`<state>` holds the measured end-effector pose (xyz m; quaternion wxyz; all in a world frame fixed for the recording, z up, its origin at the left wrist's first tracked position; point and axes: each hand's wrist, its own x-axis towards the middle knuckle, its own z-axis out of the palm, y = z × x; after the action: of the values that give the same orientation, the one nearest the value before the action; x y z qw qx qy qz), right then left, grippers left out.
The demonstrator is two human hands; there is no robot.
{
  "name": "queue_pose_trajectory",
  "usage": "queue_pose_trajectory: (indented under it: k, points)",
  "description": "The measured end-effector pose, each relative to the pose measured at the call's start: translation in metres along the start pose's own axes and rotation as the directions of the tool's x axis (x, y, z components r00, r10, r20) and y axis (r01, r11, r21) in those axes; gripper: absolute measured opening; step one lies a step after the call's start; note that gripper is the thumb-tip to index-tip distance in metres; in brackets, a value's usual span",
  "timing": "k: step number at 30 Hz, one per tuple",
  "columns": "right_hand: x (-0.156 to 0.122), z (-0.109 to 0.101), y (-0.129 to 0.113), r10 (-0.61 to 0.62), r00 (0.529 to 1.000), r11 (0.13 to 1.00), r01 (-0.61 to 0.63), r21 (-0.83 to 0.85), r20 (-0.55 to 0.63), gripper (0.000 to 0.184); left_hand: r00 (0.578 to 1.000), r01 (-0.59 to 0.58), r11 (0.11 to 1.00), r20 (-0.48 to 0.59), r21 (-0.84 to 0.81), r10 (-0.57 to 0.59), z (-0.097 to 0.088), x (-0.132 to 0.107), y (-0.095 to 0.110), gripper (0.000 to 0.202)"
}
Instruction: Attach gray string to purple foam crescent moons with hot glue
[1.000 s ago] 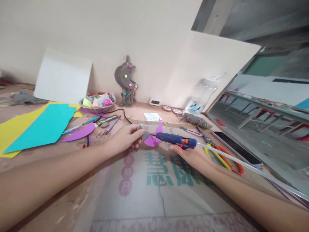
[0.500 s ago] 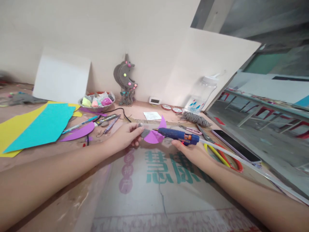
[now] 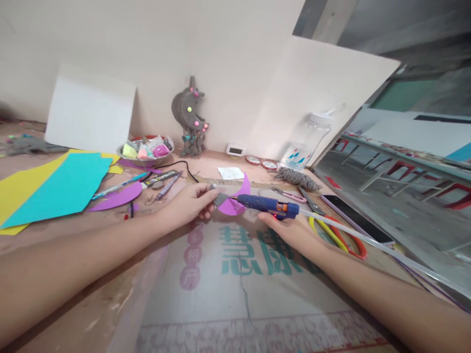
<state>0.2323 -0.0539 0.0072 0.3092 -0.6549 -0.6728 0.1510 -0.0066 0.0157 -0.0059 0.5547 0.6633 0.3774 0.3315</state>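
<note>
Between the thumb and fingers of my left hand point(image 3: 200, 200) is one end of a purple paper crescent point(image 3: 235, 208). Grey yarn point(image 3: 221, 199) covers that end, right by my fingertips. My right hand point(image 3: 281, 226) grips a blue glue gun point(image 3: 265, 203) from below, its fingers partly hidden behind it. The nozzle points left and meets the crescent at the edge of the yarn; whether it touches is too small to tell. A long clear glue stick point(image 3: 353, 233) sticks out of the gun's back end.
Scissors point(image 3: 336, 235), a phone point(image 3: 358, 220) and a grey yarn skein point(image 3: 298, 179) lie at right, near a clear bottle point(image 3: 307, 142). At left are coloured paper sheets point(image 3: 59, 189) and a bowl of clay point(image 3: 145, 153). A yarn-covered moon point(image 3: 189, 110) hangs behind.
The nozzle has shifted slightly left, closer to the yarn-covered end. Both hands keep their holds, and the whole view has tilted a little.
</note>
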Motion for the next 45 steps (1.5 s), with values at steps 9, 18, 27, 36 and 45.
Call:
queue_pose_trajectory:
  k: [9,18,27,36,45]
  points:
    - [0.002,-0.002,-0.004,0.019,0.999,1.0,-0.019,0.001,0.027,0.036,1.0,-0.011,1.0,0.003,0.02,0.011,0.001,-0.001,0.001,0.03]
    - [0.026,-0.032,0.0,-0.104,0.987,0.969,0.129,0.212,-0.123,0.04,0.999,0.031,0.998,-0.019,-0.059,-0.032,0.001,0.001,-0.006,0.033]
    - [0.126,-0.036,0.013,0.033,0.998,0.999,-0.035,-0.026,-0.05,0.038,1.0,0.027,0.996,-0.003,-0.083,-0.027,0.001,0.004,-0.004,0.033]
    - [0.175,0.019,0.038,0.057,0.997,0.998,-0.055,-0.031,0.044,0.033,0.997,0.061,0.994,-0.032,-0.093,-0.064,0.002,0.006,-0.005,0.034]
    - [0.169,0.001,0.04,-0.086,0.986,0.972,0.114,-0.204,0.142,0.034,0.997,0.047,0.989,-0.049,-0.137,-0.055,0.003,0.008,-0.005,0.034]
